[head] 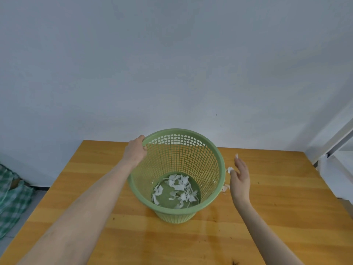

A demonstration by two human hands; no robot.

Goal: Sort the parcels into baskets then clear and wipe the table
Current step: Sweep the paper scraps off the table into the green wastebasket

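Head view: green basket (181,155) stands upright on the counter (286,188), near mid-width and toward the far edge. Left hand (135,152) grips the far-left rim, fingers curled over it. Right hand (241,178) hangs just beside the basket's right wall, apart from it, fingers straight and slightly spread, gripping nothing. White bits (230,169) cling to its fingertips. Torn white scraps (179,190) lie on the basket floor. One flake (225,188) sits outside the right wall, between wall and wrist. I cannot tell whether it lies on the counter or hangs from the mesh. No parcels in view. Checked cloth (11,194) lies low at the left, off the counter.

Judgement: step in hand is clearing paper litter into the basket. Sorting looks done; wiping not begun.

Notes for doing it well:
- Left grip should be firm. The basket looks light and tall, so a knock at the rim could tip it.
- Bring the right hand over the opening before shedding the bits, then rub thumb against fingers there so they fall inside.
- Thin paper sticks to skin and drifts, so I would work low and slow.
- Drop at the centre; small pieces may slip out through the mesh wall.
- Pinch up the flake afterwards.
- Take the basket off the counter before wiping.
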